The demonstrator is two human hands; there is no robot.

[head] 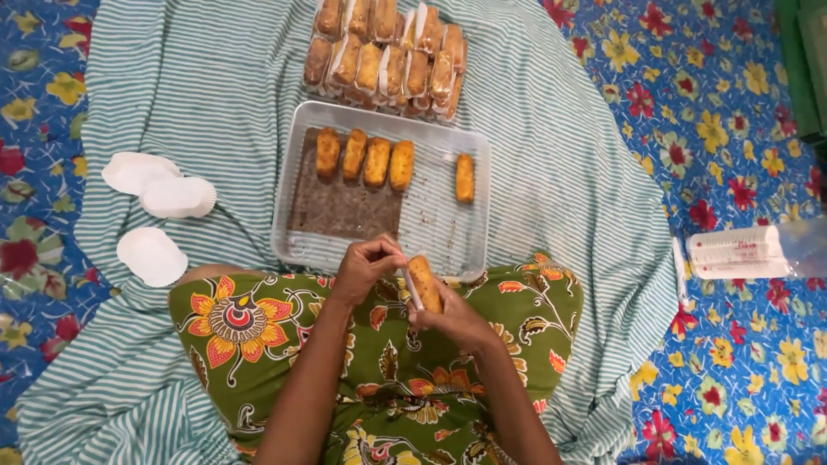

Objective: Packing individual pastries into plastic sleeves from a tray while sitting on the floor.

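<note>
Wrapping of fried rolls, partly done. The right hand (457, 317) grips one golden, crusty roll (424, 284) above the lap; the left hand (366, 265) pinches its thin clear wrapper edge. Five unwrapped rolls (363, 158) remain on the clear plastic tray (448, 237); a stack of wrapped rolls (388, 56) lies beyond on the striped cloth (560, 172). White paper liners (159, 194) sit left.

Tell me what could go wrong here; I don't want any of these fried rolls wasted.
The roll is pinched only at its edges by the right hand and left hand above the lap, so it could slip. The wrapped pile is stacked loosely on the striped cloth and might topple. The clear tray rests on soft cloth and could tilt.
</note>
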